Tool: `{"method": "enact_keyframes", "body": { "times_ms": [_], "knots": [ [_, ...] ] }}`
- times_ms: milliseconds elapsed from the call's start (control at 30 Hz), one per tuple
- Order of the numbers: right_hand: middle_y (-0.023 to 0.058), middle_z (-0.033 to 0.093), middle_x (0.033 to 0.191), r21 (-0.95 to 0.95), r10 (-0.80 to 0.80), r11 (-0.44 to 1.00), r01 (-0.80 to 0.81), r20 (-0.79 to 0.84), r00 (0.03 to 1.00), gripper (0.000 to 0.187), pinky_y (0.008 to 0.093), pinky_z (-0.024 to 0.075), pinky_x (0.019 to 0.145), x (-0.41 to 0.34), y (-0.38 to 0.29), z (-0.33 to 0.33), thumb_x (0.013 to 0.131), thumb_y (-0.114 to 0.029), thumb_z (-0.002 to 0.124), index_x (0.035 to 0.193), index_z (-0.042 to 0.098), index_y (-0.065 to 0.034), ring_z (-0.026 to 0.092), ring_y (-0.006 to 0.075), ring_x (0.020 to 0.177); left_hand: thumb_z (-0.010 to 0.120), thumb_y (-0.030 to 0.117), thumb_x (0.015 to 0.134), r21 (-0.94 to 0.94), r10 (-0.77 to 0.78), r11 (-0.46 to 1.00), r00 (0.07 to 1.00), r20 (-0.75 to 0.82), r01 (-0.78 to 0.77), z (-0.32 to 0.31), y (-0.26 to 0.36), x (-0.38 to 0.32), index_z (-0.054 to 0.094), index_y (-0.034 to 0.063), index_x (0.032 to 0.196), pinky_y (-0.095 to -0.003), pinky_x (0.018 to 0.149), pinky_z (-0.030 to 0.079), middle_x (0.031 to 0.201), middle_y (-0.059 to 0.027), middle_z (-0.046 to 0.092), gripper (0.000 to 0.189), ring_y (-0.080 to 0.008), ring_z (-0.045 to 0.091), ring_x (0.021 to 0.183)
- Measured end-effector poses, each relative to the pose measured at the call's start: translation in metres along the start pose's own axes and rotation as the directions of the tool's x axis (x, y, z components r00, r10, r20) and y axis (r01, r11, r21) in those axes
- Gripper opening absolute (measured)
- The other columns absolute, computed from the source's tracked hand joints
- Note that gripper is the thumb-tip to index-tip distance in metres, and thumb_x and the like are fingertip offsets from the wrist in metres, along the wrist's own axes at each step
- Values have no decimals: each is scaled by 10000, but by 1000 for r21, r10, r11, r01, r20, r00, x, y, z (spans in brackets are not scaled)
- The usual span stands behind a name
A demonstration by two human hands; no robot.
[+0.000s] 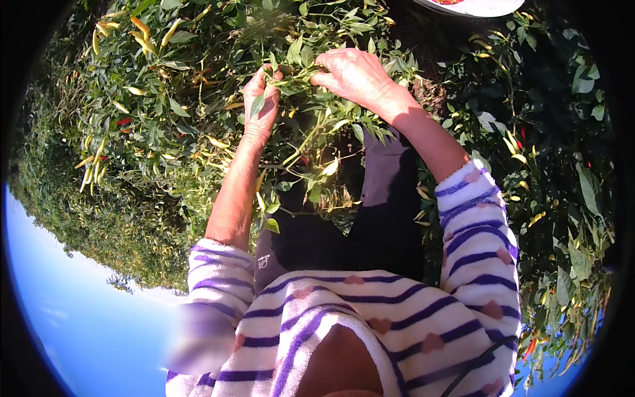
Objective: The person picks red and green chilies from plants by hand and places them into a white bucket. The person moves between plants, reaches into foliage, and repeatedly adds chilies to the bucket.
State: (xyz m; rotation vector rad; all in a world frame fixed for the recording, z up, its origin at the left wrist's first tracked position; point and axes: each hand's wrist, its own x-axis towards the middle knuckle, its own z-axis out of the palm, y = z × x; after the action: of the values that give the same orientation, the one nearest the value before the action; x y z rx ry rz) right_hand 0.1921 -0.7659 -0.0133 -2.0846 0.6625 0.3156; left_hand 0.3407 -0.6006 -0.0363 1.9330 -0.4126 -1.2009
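My left hand (262,99) is closed around a leafy stem of a chili pepper plant, its thumb and fingers among the leaves (257,106). Close by on the right, my right hand (352,74) reaches into the same plant with fingertips bent and partly hidden by foliage; whether they pinch anything cannot be told. Pale yellow chili peppers (217,143) hang below and left of my left hand. A branch with a pale pepper (330,167) arches between my forearms, above my dark trousers (342,248).
A white container (478,7) with red chili peppers (448,1) in it is cut off by the top edge. Dense pepper plants stand on both sides, with yellow peppers (141,34) at upper left and red ones (530,348) at lower right.
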Motion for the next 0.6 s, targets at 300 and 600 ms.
{"method": "enact_keyframes", "body": {
  "times_ms": [300,600],
  "knots": [
    [123,620,718,280,81,949,-146,232,969,198,412,490,643,-39,-31,14,783,-263,592,792,596,-65,617,308,710,532,-74,695,456,325,674,788,523,-581,-4,-23,1,568,57,1054,-424,828,480,914,-138,592,385,-360,545,957],
    [122,605,742,639,262,631,-439,357,897,346,338,457,656,-92,-17,-26,888,-329,603,939,636,12,579,182,680,648,66,741,668,308,416,787,535,-617,-8,33,13,526,87,1228,-423,1006,390,1217,-134,519,503,-335,486,1140]
  ]
}}
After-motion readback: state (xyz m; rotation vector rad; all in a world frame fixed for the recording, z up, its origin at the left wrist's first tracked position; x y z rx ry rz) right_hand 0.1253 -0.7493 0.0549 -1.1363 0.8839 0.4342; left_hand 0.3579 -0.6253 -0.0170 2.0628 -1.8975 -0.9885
